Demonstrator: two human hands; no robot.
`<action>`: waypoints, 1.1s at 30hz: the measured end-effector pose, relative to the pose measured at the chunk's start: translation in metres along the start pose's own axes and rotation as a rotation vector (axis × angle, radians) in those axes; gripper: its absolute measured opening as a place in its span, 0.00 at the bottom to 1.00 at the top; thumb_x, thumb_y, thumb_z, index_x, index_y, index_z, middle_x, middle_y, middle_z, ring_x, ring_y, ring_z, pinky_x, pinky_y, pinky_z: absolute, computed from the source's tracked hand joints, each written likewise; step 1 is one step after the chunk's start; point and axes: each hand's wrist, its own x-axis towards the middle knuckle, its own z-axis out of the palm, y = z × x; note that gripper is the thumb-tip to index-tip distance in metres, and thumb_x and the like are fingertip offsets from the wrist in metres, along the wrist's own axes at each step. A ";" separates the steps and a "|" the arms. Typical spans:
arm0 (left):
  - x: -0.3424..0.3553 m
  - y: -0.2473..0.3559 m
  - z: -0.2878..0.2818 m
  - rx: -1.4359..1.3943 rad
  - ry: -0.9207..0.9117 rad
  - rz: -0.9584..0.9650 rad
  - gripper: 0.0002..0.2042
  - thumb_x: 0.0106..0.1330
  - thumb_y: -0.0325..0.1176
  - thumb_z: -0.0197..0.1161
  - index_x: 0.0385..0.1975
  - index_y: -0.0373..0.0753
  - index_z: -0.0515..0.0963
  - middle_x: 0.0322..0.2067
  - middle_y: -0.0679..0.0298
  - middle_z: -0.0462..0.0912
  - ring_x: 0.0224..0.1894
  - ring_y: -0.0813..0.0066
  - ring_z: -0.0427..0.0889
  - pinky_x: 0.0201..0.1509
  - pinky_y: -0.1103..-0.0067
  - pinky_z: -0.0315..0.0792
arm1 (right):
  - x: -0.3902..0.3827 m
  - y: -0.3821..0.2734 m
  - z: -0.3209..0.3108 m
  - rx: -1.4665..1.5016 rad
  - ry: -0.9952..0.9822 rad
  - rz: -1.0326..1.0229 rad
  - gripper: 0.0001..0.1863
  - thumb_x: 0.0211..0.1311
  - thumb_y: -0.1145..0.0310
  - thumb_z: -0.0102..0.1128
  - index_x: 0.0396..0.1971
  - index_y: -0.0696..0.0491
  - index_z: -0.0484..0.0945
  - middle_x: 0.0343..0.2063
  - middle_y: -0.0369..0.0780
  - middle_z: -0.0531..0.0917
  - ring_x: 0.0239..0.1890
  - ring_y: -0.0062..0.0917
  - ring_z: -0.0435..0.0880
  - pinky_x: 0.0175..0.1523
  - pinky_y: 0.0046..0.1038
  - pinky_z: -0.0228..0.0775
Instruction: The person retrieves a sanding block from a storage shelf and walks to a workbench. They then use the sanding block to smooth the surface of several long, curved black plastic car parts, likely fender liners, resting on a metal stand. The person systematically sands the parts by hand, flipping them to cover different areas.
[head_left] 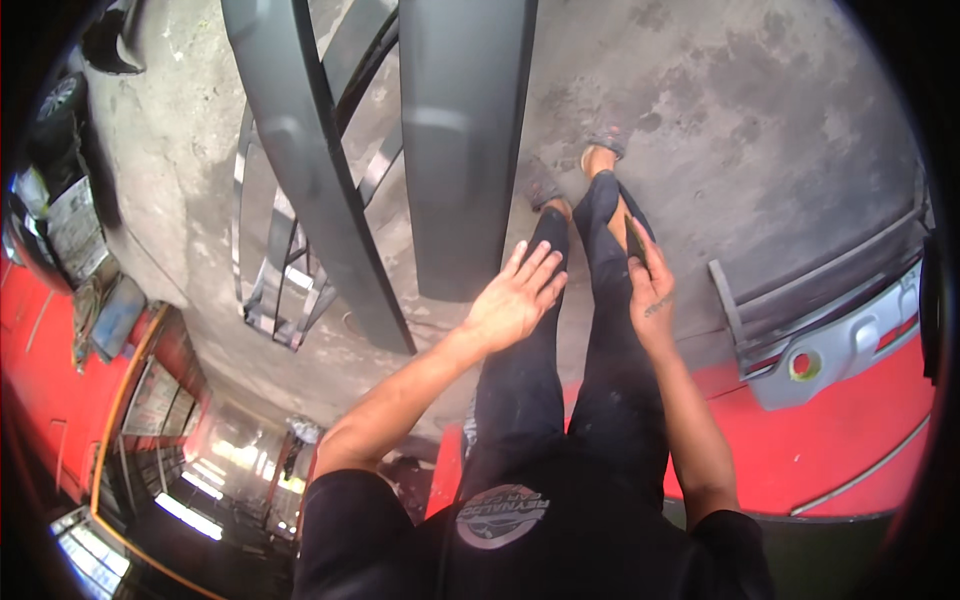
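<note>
My left hand (515,295) is spread with its fingers apart over my left leg, beside the lower end of a wide dark grey panel (455,180). My right hand (650,285) is closed on a thin, flat, olive-brown item (635,238) over my right leg; what it is, I cannot make out. A second, narrower dark grey panel (310,170) lies to the left, across a metal frame stand (280,310). My legs, in dark torn trousers, stretch out toward the stained concrete floor (740,120).
Under me is a red surface (800,440). At the right lie a silver bumper (840,345) and grey bars (800,285). At the left are a wheel (60,100), a blue cylinder (122,325), red panels (30,350) and an orange-edged frame (125,400).
</note>
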 end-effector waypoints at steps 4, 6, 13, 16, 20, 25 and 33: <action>-0.017 0.011 0.005 0.012 0.091 -0.220 0.34 0.74 0.41 0.68 0.77 0.38 0.67 0.80 0.40 0.57 0.84 0.36 0.51 0.83 0.38 0.48 | -0.012 0.015 0.010 0.043 -0.010 0.022 0.29 0.73 0.81 0.47 0.73 0.58 0.74 0.68 0.50 0.80 0.72 0.40 0.77 0.76 0.35 0.64; 0.002 -0.009 -0.002 0.041 0.251 -0.312 0.42 0.71 0.42 0.71 0.81 0.36 0.59 0.83 0.38 0.48 0.85 0.31 0.45 0.81 0.33 0.45 | -0.020 0.026 0.017 0.042 -0.026 0.014 0.29 0.73 0.80 0.47 0.73 0.58 0.74 0.67 0.50 0.81 0.72 0.40 0.78 0.76 0.36 0.65; 0.064 -0.113 -0.087 0.350 0.630 -0.413 0.37 0.79 0.54 0.62 0.83 0.48 0.60 0.85 0.49 0.50 0.85 0.33 0.44 0.81 0.32 0.41 | -0.023 0.037 0.027 0.069 -0.051 0.025 0.27 0.74 0.77 0.50 0.72 0.56 0.75 0.62 0.50 0.84 0.67 0.37 0.82 0.73 0.32 0.68; 0.047 -0.127 -0.100 0.314 0.673 -0.452 0.35 0.79 0.55 0.63 0.82 0.53 0.63 0.84 0.45 0.50 0.84 0.28 0.46 0.80 0.33 0.47 | -0.022 0.042 0.027 0.104 -0.036 0.113 0.27 0.74 0.76 0.51 0.72 0.55 0.76 0.63 0.49 0.84 0.68 0.35 0.82 0.72 0.31 0.68; -0.001 -0.084 -0.048 0.404 0.349 -0.344 0.35 0.74 0.43 0.66 0.81 0.60 0.65 0.85 0.49 0.48 0.85 0.33 0.45 0.80 0.31 0.44 | -0.024 0.046 0.024 0.129 -0.030 0.120 0.28 0.74 0.76 0.51 0.72 0.53 0.76 0.63 0.48 0.84 0.67 0.34 0.82 0.72 0.30 0.68; -0.096 -0.008 0.054 0.244 -0.214 -0.209 0.33 0.66 0.29 0.63 0.75 0.43 0.72 0.84 0.49 0.52 0.86 0.41 0.47 0.83 0.34 0.42 | -0.025 0.051 0.014 0.171 -0.033 0.141 0.29 0.73 0.77 0.50 0.73 0.56 0.75 0.68 0.48 0.81 0.72 0.35 0.78 0.76 0.32 0.65; -0.110 0.028 0.023 -0.052 0.087 -0.338 0.31 0.60 0.27 0.69 0.68 0.39 0.78 0.77 0.44 0.62 0.82 0.35 0.54 0.83 0.40 0.50 | -0.032 0.018 -0.015 0.193 -0.037 0.055 0.33 0.66 0.85 0.42 0.73 0.67 0.70 0.77 0.51 0.71 0.82 0.39 0.64 0.84 0.36 0.51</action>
